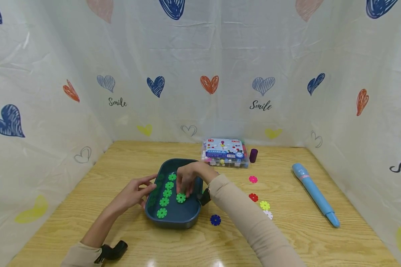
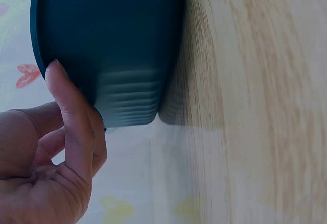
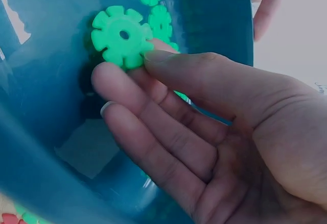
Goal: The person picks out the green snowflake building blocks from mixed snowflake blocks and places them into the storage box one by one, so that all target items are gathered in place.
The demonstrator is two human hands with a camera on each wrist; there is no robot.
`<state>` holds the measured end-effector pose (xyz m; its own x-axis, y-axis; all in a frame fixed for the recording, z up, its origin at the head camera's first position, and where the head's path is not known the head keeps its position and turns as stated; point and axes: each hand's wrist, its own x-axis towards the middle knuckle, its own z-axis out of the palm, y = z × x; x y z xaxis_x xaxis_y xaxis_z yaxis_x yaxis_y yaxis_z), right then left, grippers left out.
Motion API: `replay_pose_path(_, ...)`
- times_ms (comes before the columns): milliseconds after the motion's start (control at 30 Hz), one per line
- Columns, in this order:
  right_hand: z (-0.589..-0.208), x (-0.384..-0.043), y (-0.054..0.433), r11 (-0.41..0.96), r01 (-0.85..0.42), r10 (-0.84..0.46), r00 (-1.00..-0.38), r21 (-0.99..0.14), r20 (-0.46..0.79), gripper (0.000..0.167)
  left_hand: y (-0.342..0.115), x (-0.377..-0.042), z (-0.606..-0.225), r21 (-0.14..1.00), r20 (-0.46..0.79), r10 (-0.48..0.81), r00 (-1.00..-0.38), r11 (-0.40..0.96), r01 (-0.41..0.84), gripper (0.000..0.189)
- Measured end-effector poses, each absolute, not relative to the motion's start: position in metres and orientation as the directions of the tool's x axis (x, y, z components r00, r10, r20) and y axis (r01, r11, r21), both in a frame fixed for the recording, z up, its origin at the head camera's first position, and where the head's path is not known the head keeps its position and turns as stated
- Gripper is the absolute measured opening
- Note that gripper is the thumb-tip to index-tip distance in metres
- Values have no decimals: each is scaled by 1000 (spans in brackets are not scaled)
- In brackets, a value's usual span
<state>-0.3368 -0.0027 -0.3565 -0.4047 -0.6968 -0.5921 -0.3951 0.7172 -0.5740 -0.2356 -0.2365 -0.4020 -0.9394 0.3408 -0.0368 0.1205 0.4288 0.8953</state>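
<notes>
A dark blue-green tray (image 1: 187,222) stands on the table. Along its left side lies a column of several green notched discs (image 1: 164,201). My right hand (image 1: 186,178) reaches down inside the tray and pinches another green notched disc (image 3: 122,36) between thumb and forefinger, to the right of that column. The hand's other fingers (image 3: 153,142) are loosely bent in the right wrist view. My left hand (image 1: 133,193) holds the tray's left side at the rim; in the left wrist view a fingertip (image 2: 57,73) lies against the outer wall.
Right of the tray lie loose notched discs: dark blue (image 1: 215,220), pink (image 1: 253,179), red (image 1: 253,197), yellow (image 1: 264,205) and white (image 1: 269,214). A clear box of parts (image 1: 225,152) and a purple cylinder (image 1: 253,155) stand behind. A light blue stick-shaped object (image 1: 315,194) lies far right.
</notes>
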Motion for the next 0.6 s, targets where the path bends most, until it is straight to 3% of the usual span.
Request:
replay_pose_path(333, -354, -336, -5, 730, -378, -683, -402, -569, -609, 15, -236, -236, -401, 895, -33, 342, -939, 427, 124, 57)
replay_pose_path(600, -346, -337, 4, 694, -403, -719, -436, -597, -541, 15, -237, -235, -402, 896, -30, 347, -938, 426, 128, 58)
